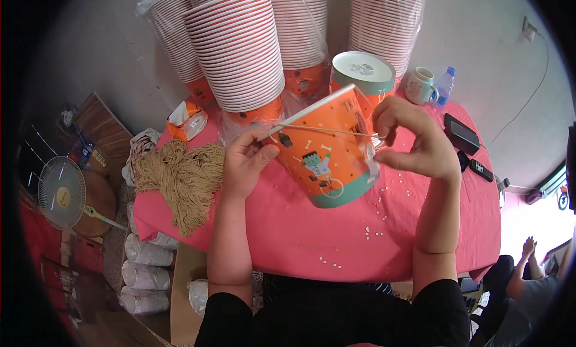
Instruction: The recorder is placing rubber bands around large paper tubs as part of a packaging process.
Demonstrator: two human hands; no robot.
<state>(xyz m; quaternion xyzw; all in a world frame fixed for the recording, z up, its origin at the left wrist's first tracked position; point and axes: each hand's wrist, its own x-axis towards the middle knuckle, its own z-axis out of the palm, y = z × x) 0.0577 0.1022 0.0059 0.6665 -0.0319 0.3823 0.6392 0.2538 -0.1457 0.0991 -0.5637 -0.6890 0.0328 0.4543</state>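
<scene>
An orange paper bucket with a green base band and cartoon print is held tilted above the table. My left hand is closed on its white rim at the left, thumb outside, with one end of a tan cord at the fingers. The cord runs taut across the bucket's front. At the bucket's right side, the curled fingers of my right hand hold the cord's other end. My right thumb is beside a small whitish tab on the bucket wall; whether it touches is unclear.
Tall stacks of nested buckets line the wall. A tan cord bundle lies left on the pink table. Small white pieces are scattered right. An upturned bucket, mug and bottle stand behind. Another person sits right.
</scene>
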